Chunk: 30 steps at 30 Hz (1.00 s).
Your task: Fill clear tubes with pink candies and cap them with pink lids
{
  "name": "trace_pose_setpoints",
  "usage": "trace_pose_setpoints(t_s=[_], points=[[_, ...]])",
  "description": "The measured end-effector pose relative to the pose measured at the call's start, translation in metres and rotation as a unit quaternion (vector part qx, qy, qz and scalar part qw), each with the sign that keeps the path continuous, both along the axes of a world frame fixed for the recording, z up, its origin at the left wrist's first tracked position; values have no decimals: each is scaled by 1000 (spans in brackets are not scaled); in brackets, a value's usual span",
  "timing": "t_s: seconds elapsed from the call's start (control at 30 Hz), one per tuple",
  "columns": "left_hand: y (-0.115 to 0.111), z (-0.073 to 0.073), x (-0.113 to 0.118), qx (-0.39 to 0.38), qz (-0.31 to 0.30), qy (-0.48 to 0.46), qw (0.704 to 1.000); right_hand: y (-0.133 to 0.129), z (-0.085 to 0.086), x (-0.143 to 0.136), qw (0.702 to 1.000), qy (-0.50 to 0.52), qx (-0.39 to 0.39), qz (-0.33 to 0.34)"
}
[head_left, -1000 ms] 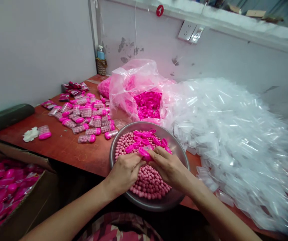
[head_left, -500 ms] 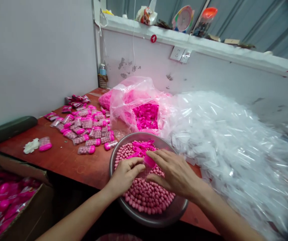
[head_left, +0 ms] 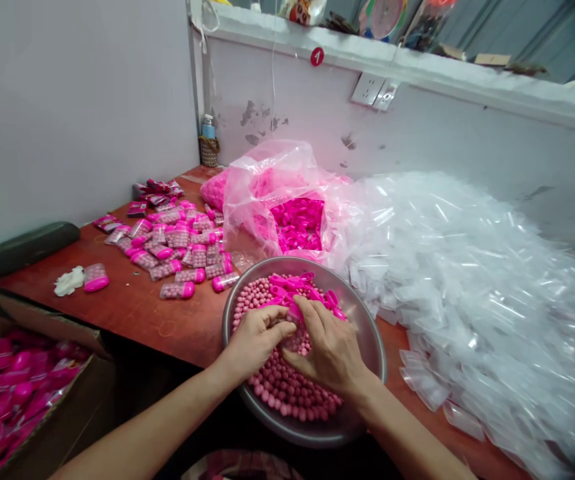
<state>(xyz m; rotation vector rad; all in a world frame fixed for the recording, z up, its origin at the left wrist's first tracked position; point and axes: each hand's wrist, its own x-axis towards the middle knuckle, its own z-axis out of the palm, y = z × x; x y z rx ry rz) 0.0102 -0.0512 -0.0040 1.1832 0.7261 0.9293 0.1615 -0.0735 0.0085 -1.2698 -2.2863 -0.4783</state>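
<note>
A grey metal bowl [head_left: 378, 347] holds pink beads [head_left: 292, 393] and several bright pink scoop-like pieces [head_left: 332, 303]. Above the beads, my left hand [head_left: 257, 337] is closed on a clear container [head_left: 295, 339] with pink beads inside. My right hand [head_left: 325, 340] curves around the container's other side, fingertips on its pink top, thumb at its lower end. The fingers partly hide the container. Behind the bowl stands an open pink plastic bag [head_left: 247, 167] with bright pink pieces [head_left: 297, 223] in it.
Filled pink-capped containers [head_left: 177, 235] lie at the left of the red table [head_left: 162, 327]. A large heap of clear empty containers [head_left: 447, 267] covers the right side. A cardboard box [head_left: 82, 407] of pink packs stands lower left, and a dark green case [head_left: 27, 248] lies at the back left.
My right hand has moved left and closed in around the container, its fingers now against the pink top. The view has shifted slightly, and more pink pieces in the bowl are uncovered.
</note>
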Motion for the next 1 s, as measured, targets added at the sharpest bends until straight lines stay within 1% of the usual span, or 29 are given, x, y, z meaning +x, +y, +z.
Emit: trace_pose_setpoints(t_s=[0.07,0.13,0.2,0.3,0.37,0.47,0.57,0.63,0.67,0.7,0.73,0.77,0.83,0.87,0.9,0.97,1.0], points=[[1,0,-1,6,0,9,1000,0,-1,-1,1000,1,-4,-7],[2,0,-1,14,1,14,1000,-1,-2,-1,999,8,-29,-14],[3,0,0,18,8,8,1000,-1,-2,-1,997,25,-75,-15],[4,1,0,10,37,-7,999,1,-2,2,987,65,-144,-4],[3,1,1,2,53,-9,999,3,-2,4,982,88,-168,6],[1,0,3,-13,52,-22,998,3,-1,6,978,102,-184,2],[4,3,0,-53,59,-48,996,-4,4,6,979,100,-180,0],[17,8,-8,-72,91,-59,992,-13,8,10,979,113,-168,2],[28,12,-13,-70,118,-61,989,-18,10,15,979,129,-159,-2],[42,15,-19,-64,151,-64,984,-23,11,23,977,150,-152,-10],[58,19,-26,-51,204,-60,976,-28,12,33,973,176,-146,-25],[74,22,-32,-36,237,-42,970,-33,12,48,968,200,-144,-47],[101,27,-41,21,312,4,950,-44,9,85,955,228,-152,-116],[108,29,-44,68,323,28,944,-50,6,107,948,218,-165,-163],[111,30,-45,111,327,46,937,-56,2,130,941,187,-182,-217],[104,32,-45,162,318,106,928,-68,-10,172,921,66,-212,-320],[96,32,-43,169,308,138,926,-73,-17,189,913,5,-237,-331]])
